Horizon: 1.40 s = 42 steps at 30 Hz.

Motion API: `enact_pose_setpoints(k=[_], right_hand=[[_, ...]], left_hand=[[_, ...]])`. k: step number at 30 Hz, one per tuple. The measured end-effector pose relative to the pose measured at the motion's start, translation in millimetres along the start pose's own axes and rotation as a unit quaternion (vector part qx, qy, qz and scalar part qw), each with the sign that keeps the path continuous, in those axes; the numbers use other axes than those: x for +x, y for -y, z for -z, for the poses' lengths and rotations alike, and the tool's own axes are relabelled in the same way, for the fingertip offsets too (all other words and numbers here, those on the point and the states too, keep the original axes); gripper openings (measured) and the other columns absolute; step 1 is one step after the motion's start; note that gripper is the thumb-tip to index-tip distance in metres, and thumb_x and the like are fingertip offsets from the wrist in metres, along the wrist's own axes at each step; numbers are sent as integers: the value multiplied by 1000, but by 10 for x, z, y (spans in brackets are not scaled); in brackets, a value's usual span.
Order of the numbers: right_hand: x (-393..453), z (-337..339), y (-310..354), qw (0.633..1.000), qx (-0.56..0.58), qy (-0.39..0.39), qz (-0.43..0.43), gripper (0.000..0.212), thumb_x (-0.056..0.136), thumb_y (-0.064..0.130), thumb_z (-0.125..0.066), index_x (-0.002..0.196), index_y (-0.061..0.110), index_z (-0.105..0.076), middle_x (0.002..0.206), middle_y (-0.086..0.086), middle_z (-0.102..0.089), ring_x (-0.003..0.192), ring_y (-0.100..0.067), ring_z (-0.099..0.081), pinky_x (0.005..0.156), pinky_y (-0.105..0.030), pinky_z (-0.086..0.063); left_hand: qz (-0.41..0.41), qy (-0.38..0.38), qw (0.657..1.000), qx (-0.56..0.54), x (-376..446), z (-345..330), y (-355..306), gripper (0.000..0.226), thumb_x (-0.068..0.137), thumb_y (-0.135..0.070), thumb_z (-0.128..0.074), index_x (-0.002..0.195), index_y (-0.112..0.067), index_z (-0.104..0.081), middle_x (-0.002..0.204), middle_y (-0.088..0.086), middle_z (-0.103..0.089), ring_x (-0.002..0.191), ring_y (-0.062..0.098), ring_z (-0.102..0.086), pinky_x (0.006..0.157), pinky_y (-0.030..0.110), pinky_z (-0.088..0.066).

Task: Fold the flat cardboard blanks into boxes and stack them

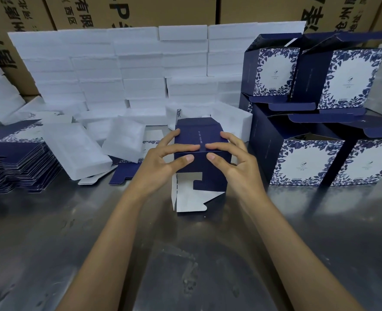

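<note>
Together both hands (199,158) grip a half-folded navy box (200,142), flaps open.

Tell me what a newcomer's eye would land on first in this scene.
First, the two hands, left hand and right hand, gripping a half-folded dark blue box at the centre of the metal table, its white-lined flaps still open toward the viewer. Next, the finished blue-and-white floral boxes stacked at the right. Behind, a wall of white foam blocks, and the pile of flat blanks at the left.

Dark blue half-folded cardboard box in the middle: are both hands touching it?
Touching. The head view shows the left hand and right hand gripping the box, fingertips on its fold.
</note>
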State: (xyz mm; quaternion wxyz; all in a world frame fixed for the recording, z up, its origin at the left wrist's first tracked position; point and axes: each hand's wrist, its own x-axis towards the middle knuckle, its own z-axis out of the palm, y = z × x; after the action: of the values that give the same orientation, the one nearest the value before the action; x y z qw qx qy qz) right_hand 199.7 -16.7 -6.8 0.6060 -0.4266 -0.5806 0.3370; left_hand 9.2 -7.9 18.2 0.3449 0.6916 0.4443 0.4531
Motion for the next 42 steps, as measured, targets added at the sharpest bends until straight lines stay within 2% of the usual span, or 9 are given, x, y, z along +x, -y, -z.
enact_pose_setpoints(k=[3,6,9,14,20,25,32,37,42], right_hand=[[16,78,-48,995,58,-22,-74,40,89,40,-75,126,51,-63,134,23,-60,125,2,-57,103,-27,-48],[72,158,-97,978,84,-45,-185,36,96,58,-58,127,41,-62,120,18,-69,116,-9,-65,108,-44,-50],[85,105,-113,953,130,13,-273,42,103,51,-48,116,19,-70,111,-5,-76,103,-24,-67,103,-48,-51],[54,48,-22,935,226,77,-262,40,105,45,-44,130,23,-67,127,-4,-71,123,-32,-64,109,-48,-46],[86,133,63,953,217,60,-203,35,103,32,-51,132,20,-66,128,-3,-71,124,-28,-63,107,-42,-45],[65,110,59,957,210,55,-192,32,102,15,-53,132,11,-64,122,-6,-72,109,-21,-64,96,-32,-45],[7,76,94,946,268,80,-166,36,98,-1,-53,130,8,-65,125,-5,-71,97,-13,-72,72,-21,-57],[34,169,113,970,192,116,-99,40,97,-3,-56,131,16,-66,137,-2,-65,134,-19,-56,107,-31,-48],[27,177,120,989,46,137,-40,35,96,1,-65,124,21,-69,142,9,-58,126,-4,-56,99,-27,-52]], left_hand=[[19,-16,1000,6,-11,39,-8,31,91,-30,-70,111,-53,-69,153,-21,-37,137,4,-43,109,35,-43],[26,-88,995,-25,-9,67,-25,30,96,-32,-64,119,-51,-63,142,-13,-53,111,23,-64,100,47,-51],[25,-149,987,-60,0,21,-88,27,98,-34,-60,123,-42,-58,125,-19,-60,92,7,-69,83,33,-56],[88,-172,973,124,-3,-33,-146,32,84,-67,-52,101,-40,-48,106,-16,-60,89,4,-61,69,29,-48],[214,-167,959,84,-72,16,-245,93,69,-90,-8,66,-17,-65,71,1,-72,86,31,-66,93,51,-49],[87,-264,960,28,-32,125,-238,39,80,-49,-35,110,-28,-48,113,-12,-54,109,12,-54,89,35,-45],[16,-286,955,81,-92,18,-292,37,84,-55,-34,101,-34,-58,101,-11,-67,94,14,-63,80,34,-45],[94,-218,966,100,-54,-11,-187,39,85,-73,-36,113,-47,-45,110,-10,-55,94,12,-61,84,43,-50],[58,-137,972,181,-15,-95,-119,59,87,-60,-60,138,-37,-43,142,-11,-28,137,11,-31,102,30,-35]])
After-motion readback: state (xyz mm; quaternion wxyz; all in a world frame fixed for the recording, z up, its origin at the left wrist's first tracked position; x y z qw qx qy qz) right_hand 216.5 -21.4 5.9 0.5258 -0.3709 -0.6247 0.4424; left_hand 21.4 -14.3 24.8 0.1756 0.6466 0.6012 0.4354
